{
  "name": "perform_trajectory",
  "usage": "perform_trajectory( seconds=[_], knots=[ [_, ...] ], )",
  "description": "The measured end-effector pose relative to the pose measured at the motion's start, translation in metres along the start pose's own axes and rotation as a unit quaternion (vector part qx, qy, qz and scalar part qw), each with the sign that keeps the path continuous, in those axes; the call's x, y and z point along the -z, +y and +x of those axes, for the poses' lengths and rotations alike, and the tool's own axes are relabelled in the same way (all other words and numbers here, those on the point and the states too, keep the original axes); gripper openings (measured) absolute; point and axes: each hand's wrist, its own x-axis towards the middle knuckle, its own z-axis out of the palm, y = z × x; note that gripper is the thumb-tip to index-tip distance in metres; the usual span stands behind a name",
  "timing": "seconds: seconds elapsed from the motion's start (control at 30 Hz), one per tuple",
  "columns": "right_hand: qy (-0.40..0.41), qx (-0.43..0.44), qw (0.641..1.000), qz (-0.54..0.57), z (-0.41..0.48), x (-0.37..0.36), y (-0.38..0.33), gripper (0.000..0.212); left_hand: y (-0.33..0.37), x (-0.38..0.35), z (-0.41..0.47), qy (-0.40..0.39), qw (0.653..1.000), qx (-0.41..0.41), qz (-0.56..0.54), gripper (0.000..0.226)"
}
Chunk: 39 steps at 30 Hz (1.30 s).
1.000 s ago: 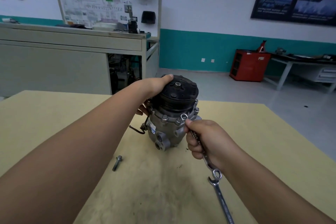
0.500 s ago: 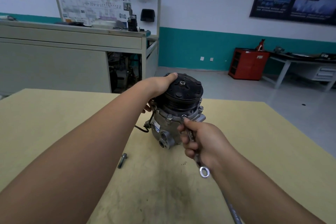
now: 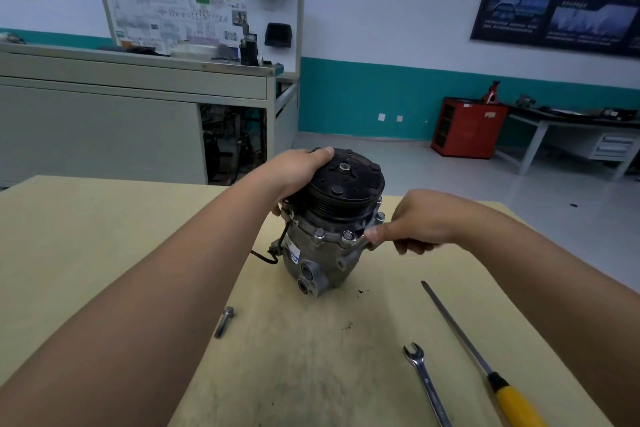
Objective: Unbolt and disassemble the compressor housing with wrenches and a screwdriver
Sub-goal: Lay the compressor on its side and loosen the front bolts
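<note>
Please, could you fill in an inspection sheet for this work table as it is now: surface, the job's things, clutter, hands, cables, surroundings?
Surface: yellow table, dark smudges in the middle, small dark crumbs by the compressor.
Job's things: compressor upright, flange bolts in place; wrench and yellow-handled screwdriver lie on the right, untouched.
Clutter: one loose bolt on the left.
Hands: left hand grips the black pulley; right hand pinches at the flange rim, and what it holds is hidden.
Cables: short black wire loops from the compressor's left side.
Surroundings: grey bench, wall board, red cabinet.
</note>
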Motion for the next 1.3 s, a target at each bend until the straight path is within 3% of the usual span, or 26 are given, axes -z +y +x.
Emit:
perform_trajectory(
  seconds=[0.1, 0.23, 0.37, 0.53, 0.73, 1.07, 1.23, 1.3],
  knots=[
    [0.103, 0.062, 0.987, -0.107, 0.006, 0.004, 0.001, 0.044, 0.000, -0.001, 0.002, 0.003, 1.000, 0.011, -0.015, 0.055],
    [0.080, 0.108, 0.989, 0.066, -0.005, 0.016, 0.027, 0.034, 0.000, -0.002, 0.007, 0.010, 1.000, 0.008, -0.022, 0.053],
    [0.091, 0.056, 0.993, 0.055, -0.016, 0.017, 0.053, 0.031, -0.003, -0.003, 0.012, 0.016, 0.999, 0.020, -0.033, 0.057],
    [0.220, 0.007, 0.972, 0.083, -0.013, -0.023, 0.047, 0.036, -0.003, -0.003, 0.013, 0.015, 0.998, 0.030, -0.044, 0.058],
    [0.291, -0.023, 0.956, -0.016, -0.017, -0.046, 0.041, 0.044, -0.005, -0.003, 0.011, 0.016, 0.999, 0.028, -0.043, 0.060],
    [0.285, -0.053, 0.949, -0.124, -0.022, -0.053, 0.020, 0.045, -0.006, -0.002, 0.009, 0.023, 0.999, 0.015, -0.036, 0.057],
    [0.224, -0.028, 0.974, -0.039, -0.012, -0.026, 0.047, 0.028, -0.009, 0.000, 0.007, 0.011, 0.999, -0.007, -0.033, 0.046],
    [0.210, -0.004, 0.976, -0.053, 0.002, -0.010, 0.053, 0.023, -0.010, 0.002, 0.007, 0.006, 0.999, -0.009, -0.030, 0.045]
  ],
)
